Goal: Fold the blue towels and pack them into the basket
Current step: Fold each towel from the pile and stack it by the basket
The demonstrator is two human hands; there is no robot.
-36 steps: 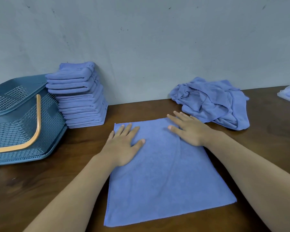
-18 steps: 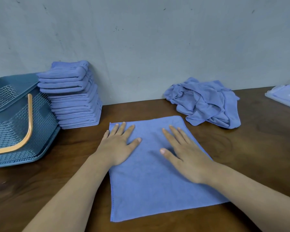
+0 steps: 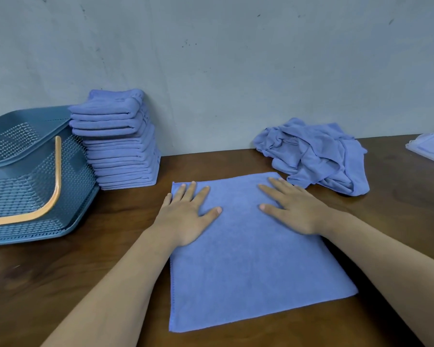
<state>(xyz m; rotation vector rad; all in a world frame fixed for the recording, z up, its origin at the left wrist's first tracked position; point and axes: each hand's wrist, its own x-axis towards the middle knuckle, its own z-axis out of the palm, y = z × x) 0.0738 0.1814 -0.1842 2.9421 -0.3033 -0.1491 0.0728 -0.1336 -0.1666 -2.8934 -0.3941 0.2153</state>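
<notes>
A dark wooden table (image 3: pixel 398 221) is shown pushed up against a pale, scuffed wall (image 3: pixel 236 58). Bare wood is left open to the right of the work area and in a strip between the middle and the left side.

At the centre front, one blue towel (image 3: pixel 248 271) is spread flat and square, with its near edge close to the bottom of the view. A blue mesh basket (image 3: pixel 23 176) with an orange handle (image 3: pixel 57 176) is placed at the left and is partly cut off by the frame.

Touching the basket's right side and backed against the wall, a tall stack of folded towels (image 3: pixel 123 151) is kept outside the basket. A crumpled pile of unfolded towels (image 3: pixel 316 156) is heaped by the wall at the right, just beside the flat towel's far right corner.

The left hand (image 3: pixel 186 216) is pressed palm-down near the towel's far left corner, fingers straight and spread, the little finger at the left edge. The right hand (image 3: pixel 293 209) is laid flat by the far right corner, equally wide; nothing is gripped by either. A clear packet (image 3: pixel 431 149) is glimpsed at the far right.
</notes>
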